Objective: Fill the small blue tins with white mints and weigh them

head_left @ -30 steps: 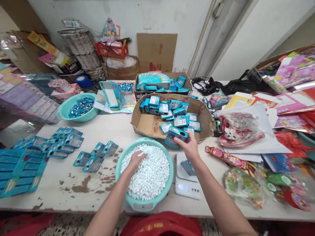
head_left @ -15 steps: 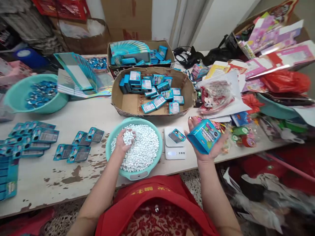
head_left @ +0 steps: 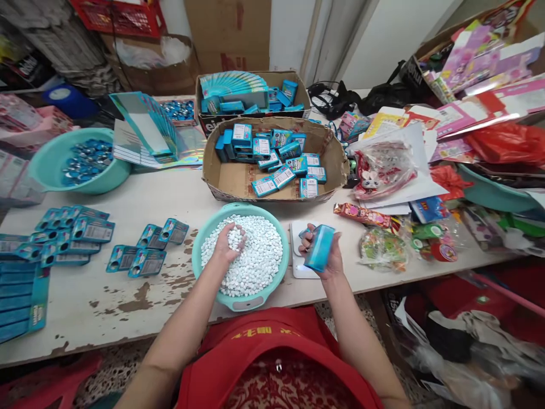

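White pellets [head_left: 255,255] fill a mint-green basin [head_left: 242,305] near the table's front edge. Cupped over the basin's left part, my left hand [head_left: 230,241] holds a small heap of the pellets. To the right, my right hand [head_left: 330,258] has its fingers around a blue packet [head_left: 320,248], held tilted above a white scale [head_left: 297,267]. The packet and hand cover most of the scale. Part of a small blue box [head_left: 303,233] shows on the scale beside my right fingers.
A cardboard box [head_left: 232,176] of small blue boxes stands behind the basin. Open blue boxes [head_left: 147,262] lie on the left, near a basin [head_left: 38,167] of blue-silver pieces. Wrapped sweets [head_left: 364,215] and plastic bags lie right of the scale.
My right hand has moved left over the scale and turned the packet, its fingers now wrapped round it. My left hand stays in the basin with pellets. The view has shifted slightly.
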The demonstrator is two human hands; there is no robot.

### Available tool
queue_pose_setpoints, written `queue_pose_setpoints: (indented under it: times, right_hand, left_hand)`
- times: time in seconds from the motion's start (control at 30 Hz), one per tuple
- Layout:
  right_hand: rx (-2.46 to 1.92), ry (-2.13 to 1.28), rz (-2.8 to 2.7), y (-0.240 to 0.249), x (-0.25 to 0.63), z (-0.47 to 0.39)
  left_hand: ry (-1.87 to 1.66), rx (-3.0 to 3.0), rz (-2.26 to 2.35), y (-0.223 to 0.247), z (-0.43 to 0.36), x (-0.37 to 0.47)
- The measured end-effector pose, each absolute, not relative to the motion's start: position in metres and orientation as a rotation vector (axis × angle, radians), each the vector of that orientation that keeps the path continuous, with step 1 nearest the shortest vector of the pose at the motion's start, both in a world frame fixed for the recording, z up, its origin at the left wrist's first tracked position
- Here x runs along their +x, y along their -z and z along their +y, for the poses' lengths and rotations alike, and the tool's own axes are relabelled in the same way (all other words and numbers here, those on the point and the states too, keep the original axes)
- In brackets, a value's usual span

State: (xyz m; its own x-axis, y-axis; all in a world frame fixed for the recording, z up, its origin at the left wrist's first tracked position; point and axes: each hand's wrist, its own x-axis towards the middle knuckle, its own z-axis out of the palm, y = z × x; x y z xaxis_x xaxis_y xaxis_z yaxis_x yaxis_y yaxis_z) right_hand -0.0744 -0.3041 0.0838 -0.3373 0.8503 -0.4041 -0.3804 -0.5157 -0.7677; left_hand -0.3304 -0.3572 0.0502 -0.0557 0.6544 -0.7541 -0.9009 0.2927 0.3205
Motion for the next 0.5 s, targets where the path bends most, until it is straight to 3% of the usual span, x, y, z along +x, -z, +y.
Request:
queue_pose_setpoints:
  times: [0.17, 0.3, 0.5]
  right_hand:
    - [-1.287, -1.677, -1.259, -0.085, -0.12, -0.319]
    - [-1.211, -1.316, -1.725, -0.085, -0.154, -0.332]
    - [-1.158, -1.078, -1.917, -0.083, -0.179, -0.337]
  left_hand:
    - [-1.426, -0.26, 0.968, -0.089, -0.356, -0.326]
    - [-1.586, -0.053, 0.895, -0.118, -0.353, -0.316]
    - [-1.828, 0.128, 1.069, -0.115, -0.346, -0.303]
